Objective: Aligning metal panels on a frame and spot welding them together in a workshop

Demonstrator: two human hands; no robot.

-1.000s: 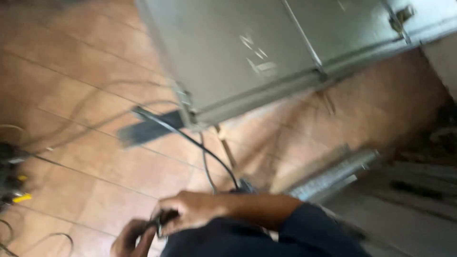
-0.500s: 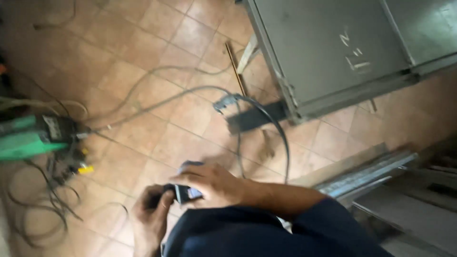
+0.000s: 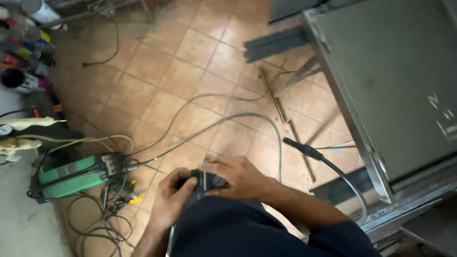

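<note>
Both my hands meet low in the middle of the view, just above my dark-clothed lap. My left hand [image 3: 172,199] and my right hand [image 3: 238,177] are closed around a small dark device [image 3: 205,181] held between them. What kind of device it is I cannot tell. A grey cable [image 3: 247,119] loops across the tiled floor beyond my hands. A black-tipped cable end [image 3: 302,148] hangs to the right of my right forearm.
A green welding machine [image 3: 74,175] lies at the left among tangled wires [image 3: 102,223]. A grey metal panel in a steel frame [image 3: 395,90] fills the right side. Spray cans [image 3: 21,57] stand at the upper left. Thin metal strips [image 3: 285,128] lie on the tiles.
The view has swung left and down, so the metal panel has slid to the right and the green machine has come fully into view. My hands stay together on the dark device.
</note>
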